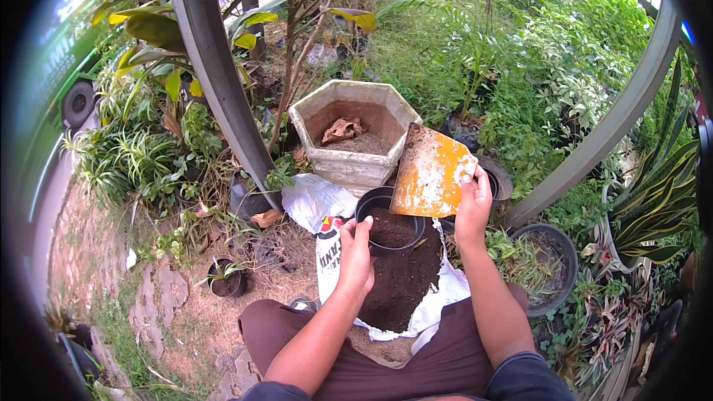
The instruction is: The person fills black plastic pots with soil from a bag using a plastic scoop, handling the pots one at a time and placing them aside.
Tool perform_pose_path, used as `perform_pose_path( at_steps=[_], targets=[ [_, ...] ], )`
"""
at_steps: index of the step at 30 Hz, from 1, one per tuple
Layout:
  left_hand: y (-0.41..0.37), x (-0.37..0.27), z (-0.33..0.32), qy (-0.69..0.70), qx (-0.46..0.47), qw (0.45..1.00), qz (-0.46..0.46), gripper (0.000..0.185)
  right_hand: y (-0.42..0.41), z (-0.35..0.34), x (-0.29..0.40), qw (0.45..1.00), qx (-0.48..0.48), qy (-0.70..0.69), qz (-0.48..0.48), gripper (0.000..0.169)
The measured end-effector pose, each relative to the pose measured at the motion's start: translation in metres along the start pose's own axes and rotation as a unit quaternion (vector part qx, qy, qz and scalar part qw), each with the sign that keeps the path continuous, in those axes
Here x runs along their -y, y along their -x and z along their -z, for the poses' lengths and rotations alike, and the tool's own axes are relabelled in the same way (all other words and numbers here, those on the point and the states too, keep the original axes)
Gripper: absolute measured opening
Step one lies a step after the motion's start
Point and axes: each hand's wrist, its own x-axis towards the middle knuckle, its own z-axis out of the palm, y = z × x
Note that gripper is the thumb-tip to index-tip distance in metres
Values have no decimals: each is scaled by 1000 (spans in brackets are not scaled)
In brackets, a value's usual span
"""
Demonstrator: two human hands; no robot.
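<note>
My left hand (358, 250) grips the near left rim of a black plastic plant pot (381, 199) that is partly filled with dark soil. In my right hand (473, 206) is a worn orange sheet-like piece (431, 175), crusted with white and brown dirt, its lower edge over the pot's right rim. Under and in front of the pot, an opened white sack (454, 284) holds dark potting soil (398, 289). Beyond the pot stands a hexagonal concrete planter (356, 170) with dry leaves (342, 130) and some soil inside.
A small potted plant (227, 284) stands on the ground at left. To the right are a wide grey pot (568, 267) and a snake plant (652, 217). Two curved-looking metal posts (214, 61) flank the work spot. A green truck (61, 83) is at far left.
</note>
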Motion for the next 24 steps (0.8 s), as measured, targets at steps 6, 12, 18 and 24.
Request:
perform_pose_path(
  at_steps=[6,12,18,24],
  targets=[
    [0,0,0,-2,3,1000,-15,58,-9,13,-13,997,-59,-32,-42,32],
    [0,-2,1,8,-5,1000,-18,58,-20,35,-57,970,-159,-107,-152,28],
    [2,-9,0,17,-11,999,-45,59,0,62,-158,964,-163,36,-207,26],
    [4,-17,3,26,-1,999,-34,63,68,115,-251,917,-126,276,-260,23]
  ],
)
